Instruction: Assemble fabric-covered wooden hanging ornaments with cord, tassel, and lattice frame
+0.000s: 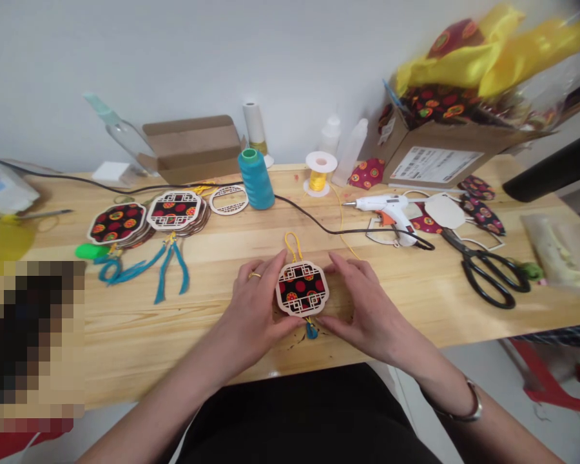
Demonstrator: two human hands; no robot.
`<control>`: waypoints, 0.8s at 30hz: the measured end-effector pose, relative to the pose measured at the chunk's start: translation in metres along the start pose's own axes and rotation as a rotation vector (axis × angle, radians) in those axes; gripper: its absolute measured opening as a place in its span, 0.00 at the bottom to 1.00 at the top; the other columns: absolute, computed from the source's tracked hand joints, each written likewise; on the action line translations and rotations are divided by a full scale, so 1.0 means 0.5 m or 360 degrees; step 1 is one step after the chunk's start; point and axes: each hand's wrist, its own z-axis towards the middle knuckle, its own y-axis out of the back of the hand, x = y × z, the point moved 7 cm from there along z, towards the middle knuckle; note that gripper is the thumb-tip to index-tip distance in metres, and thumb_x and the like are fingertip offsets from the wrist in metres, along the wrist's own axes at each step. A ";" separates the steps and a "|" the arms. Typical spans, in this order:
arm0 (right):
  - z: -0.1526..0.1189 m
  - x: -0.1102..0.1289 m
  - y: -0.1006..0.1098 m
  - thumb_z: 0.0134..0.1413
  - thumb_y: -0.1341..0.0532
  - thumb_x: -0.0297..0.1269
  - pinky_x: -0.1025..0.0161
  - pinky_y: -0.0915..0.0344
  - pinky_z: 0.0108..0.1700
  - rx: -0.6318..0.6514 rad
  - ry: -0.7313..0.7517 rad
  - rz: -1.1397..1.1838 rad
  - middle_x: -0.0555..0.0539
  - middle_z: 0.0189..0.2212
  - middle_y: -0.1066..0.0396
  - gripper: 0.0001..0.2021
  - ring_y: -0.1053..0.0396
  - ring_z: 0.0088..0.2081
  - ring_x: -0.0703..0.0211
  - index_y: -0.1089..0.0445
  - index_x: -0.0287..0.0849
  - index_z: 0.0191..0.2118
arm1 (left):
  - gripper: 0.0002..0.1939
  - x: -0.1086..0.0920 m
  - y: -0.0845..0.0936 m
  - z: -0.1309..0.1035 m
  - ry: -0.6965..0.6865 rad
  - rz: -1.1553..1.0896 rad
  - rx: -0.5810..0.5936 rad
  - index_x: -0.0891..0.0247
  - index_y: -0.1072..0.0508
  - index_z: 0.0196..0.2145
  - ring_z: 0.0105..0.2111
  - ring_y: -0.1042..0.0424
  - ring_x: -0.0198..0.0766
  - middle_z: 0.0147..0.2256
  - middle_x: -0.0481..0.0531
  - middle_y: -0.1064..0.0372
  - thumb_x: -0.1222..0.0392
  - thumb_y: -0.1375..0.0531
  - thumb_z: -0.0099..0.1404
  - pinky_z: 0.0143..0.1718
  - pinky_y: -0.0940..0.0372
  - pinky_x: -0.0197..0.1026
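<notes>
My left hand has its fingers and thumb along the left edge of a flat scalloped pendant and grips it. The pendant has a pale lattice frame over dark fabric with red and orange round motifs. A yellow cord loop stands out at its top, and a short blue tassel hangs at its bottom. My right hand curves around the right side, thumb and fingers apart, with bare table showing between palm and pendant. Its thumb tip lies close to the lower right edge; whether it touches I cannot tell.
Stacked pendants with blue tassels lie left, near a lattice piece. Behind stand a blue thread cone and yellow cord spool. A glue gun, scissors and fabric-filled box are right. A black cable crosses the table.
</notes>
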 end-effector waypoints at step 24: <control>-0.018 0.065 0.025 0.53 0.36 0.40 0.50 0.40 0.45 -0.0552 0.0549 -0.0898 0.41 0.39 0.31 0.29 0.36 0.43 0.49 0.46 0.36 0.57 | 0.45 -0.001 -0.004 0.002 -0.0012 0.0174 -0.0049 0.65 0.54 0.63 0.53 0.40 0.56 0.54 0.62 0.35 0.53 0.35 0.55 0.53 0.44 0.58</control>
